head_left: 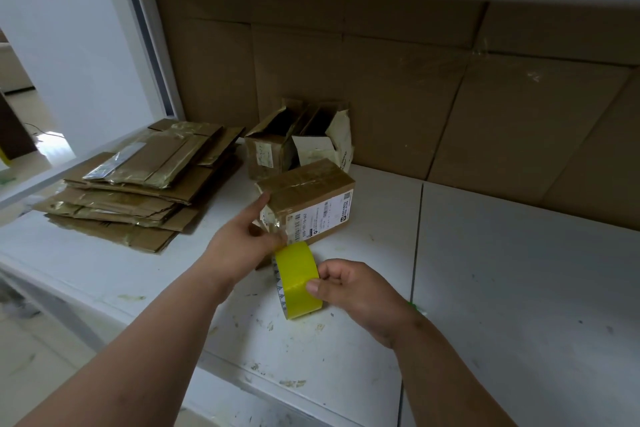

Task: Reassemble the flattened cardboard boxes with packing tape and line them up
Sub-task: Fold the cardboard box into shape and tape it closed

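Right hand (360,298) gripped tape roll (298,279); left hand (242,243) pinched tape end against box (308,204). Box likely light, crushable; steady by corners.

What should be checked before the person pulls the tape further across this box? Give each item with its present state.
1. Right hand has a firm hold on the yellow tape roll: ok, fingers curl around it.
2. Left hand steadies the taped box: ok, index finger on the top corner, thumb at the near end.
3. Tape end stuck to the box: cannot tell, the left hand covers it.
4. Box flaps closed on top: ok.
5. Two open boxes behind are lined up: ok, side by side at the back wall.
6. Flattened boxes remain to assemble: ok, stacked at left.
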### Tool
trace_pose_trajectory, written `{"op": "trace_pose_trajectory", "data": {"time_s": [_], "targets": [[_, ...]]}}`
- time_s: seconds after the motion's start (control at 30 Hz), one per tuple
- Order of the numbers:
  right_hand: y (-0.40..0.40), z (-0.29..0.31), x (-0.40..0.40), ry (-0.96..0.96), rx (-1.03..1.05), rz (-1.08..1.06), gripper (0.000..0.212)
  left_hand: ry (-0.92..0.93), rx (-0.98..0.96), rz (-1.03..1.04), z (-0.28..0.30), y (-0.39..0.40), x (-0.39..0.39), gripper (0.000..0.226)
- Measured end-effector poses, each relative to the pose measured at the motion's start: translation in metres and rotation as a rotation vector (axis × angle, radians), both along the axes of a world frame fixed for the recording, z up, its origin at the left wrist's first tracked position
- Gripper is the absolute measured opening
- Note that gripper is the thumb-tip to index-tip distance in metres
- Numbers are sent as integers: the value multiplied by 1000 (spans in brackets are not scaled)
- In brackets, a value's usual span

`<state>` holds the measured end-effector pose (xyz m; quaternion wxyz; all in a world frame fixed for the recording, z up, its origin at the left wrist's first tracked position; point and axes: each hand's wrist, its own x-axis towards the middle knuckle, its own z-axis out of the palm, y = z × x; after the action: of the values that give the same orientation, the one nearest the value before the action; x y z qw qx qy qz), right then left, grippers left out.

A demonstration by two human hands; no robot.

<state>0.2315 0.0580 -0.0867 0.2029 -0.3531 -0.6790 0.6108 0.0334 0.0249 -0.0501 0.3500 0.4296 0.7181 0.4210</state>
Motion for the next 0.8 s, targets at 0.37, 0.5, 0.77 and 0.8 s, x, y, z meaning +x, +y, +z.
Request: {"op": "trace_pose_trajectory", "data": {"time_s": [0.37, 0.5, 0.77, 0.8], "targets": [[25, -12, 37, -979, 585, -289, 38, -207, 102, 124, -13, 3, 16, 70], [30, -15, 41, -1014, 699, -270, 18, -252, 111, 129, -12, 5, 18, 72], [33, 14, 18, -340, 388, -398, 2, -291, 114, 138, -14, 6, 19, 73], [33, 21, 13, -317, 345, -369, 2, -289, 113, 134, -13, 6, 19, 73]]}}
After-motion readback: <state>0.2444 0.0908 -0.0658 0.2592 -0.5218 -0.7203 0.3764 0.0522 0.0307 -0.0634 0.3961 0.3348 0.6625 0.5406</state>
